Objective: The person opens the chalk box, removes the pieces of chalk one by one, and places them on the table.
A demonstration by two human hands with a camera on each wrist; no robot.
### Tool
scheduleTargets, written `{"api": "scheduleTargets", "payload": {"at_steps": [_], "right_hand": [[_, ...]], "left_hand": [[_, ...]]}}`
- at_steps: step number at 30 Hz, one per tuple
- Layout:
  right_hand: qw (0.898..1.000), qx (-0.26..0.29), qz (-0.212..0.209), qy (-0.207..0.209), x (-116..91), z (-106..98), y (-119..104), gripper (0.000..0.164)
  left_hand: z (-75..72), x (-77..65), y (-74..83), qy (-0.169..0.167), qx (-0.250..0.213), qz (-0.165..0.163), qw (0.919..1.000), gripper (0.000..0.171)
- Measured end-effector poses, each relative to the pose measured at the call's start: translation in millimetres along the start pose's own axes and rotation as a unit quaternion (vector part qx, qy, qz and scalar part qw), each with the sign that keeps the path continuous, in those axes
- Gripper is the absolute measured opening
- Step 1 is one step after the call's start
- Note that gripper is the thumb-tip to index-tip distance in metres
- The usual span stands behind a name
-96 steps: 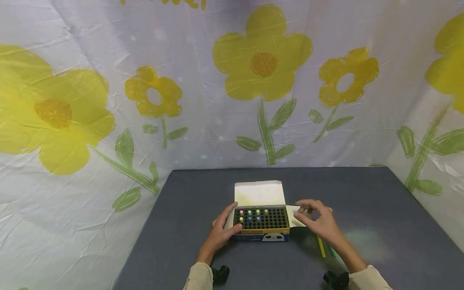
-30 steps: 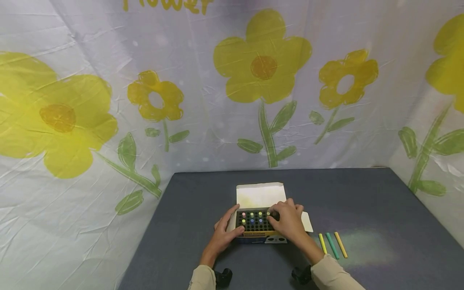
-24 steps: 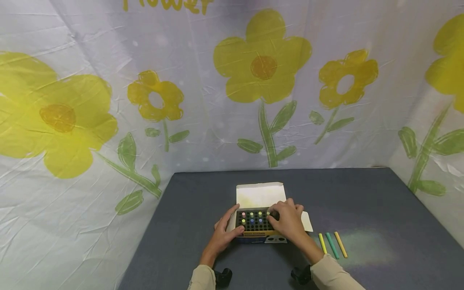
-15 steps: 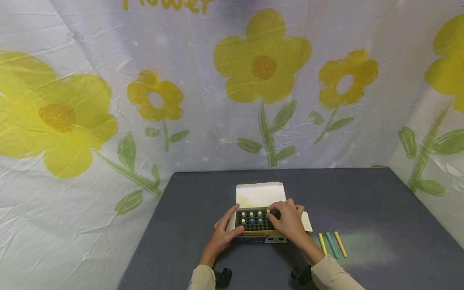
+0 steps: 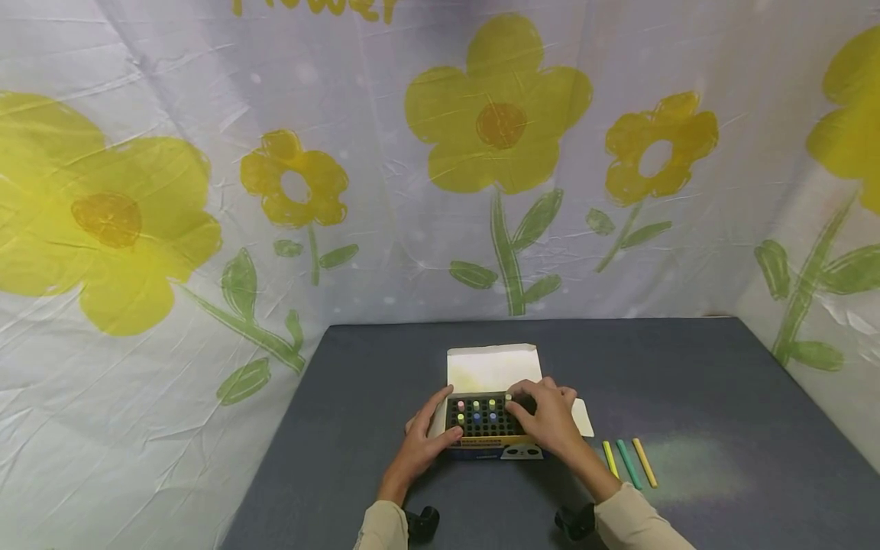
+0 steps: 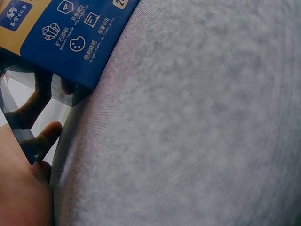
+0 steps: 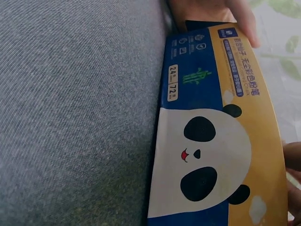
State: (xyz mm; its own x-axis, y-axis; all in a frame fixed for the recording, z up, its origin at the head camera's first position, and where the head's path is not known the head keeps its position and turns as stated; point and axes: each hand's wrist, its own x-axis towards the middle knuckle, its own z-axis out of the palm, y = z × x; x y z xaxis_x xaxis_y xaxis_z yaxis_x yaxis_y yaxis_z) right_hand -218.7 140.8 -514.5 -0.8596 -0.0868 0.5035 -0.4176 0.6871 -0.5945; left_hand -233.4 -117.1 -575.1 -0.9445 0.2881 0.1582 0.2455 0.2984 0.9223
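The open chalk box (image 5: 481,441), blue and yellow with a panda face, stands on the table in the head view. Its black tray is full of holes, and several coloured chalks, such as a blue one (image 5: 477,418) and a pink one (image 5: 461,407), stick up on the left side. My left hand (image 5: 415,451) grips the box's left end, thumb at the front and fingers at the back. Over the tray's right part, my right hand (image 5: 546,418) pinches the top of a pale yellow chalk (image 5: 508,397) in the back row. This hand hides the holes under it.
Right of the box lie a yellow chalk (image 5: 610,460), a green chalk (image 5: 629,464) and an orange chalk (image 5: 645,462), side by side on the dark table (image 5: 385,367). The white lid (image 5: 491,368) stands open behind the tray; a side flap (image 5: 583,418) sticks out rightward.
From right of the box, my right hand has come over the tray and taken hold of the back-row chalk. That chalk has since risen slightly. My left hand has stayed on the box.
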Motion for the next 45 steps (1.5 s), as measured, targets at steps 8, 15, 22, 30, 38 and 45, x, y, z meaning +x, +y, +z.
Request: {"api": "scheduleTargets", "payload": {"at_steps": [8,15,22,30,38,45], "right_hand": [[1.000,0.027,-0.013,0.000,-2.2,-3.0,4.9,0.018],[0.995,0.057,-0.060,0.056,2.5,-8.1,4.7,0.018],[0.982,0.099,-0.089,0.130,4.1,-14.6,9.4,0.022],[0.973,0.136,-0.102,0.156,-2.3,-23.7,13.5,0.022],[0.974,0.146,-0.067,0.161,-11.3,-33.1,21.9,0.026],[0.974,0.140,-0.069,0.162,-19.0,-43.5,30.3,0.029]], "left_hand": [[-0.1,-0.4,-0.5,-0.002,0.004,0.014,0.9999,0.072],[-0.1,0.9,-0.5,0.000,-0.002,0.009,1.0000,0.071],[1.0,1.2,-0.7,0.006,0.009,0.001,0.9999,0.071],[1.3,1.5,-1.8,0.007,0.008,0.011,0.9999,0.073],[2.0,1.3,-1.9,0.007,0.008,0.006,0.9999,0.072],[2.3,1.7,-3.2,0.012,0.007,0.018,0.9997,0.073]]}}
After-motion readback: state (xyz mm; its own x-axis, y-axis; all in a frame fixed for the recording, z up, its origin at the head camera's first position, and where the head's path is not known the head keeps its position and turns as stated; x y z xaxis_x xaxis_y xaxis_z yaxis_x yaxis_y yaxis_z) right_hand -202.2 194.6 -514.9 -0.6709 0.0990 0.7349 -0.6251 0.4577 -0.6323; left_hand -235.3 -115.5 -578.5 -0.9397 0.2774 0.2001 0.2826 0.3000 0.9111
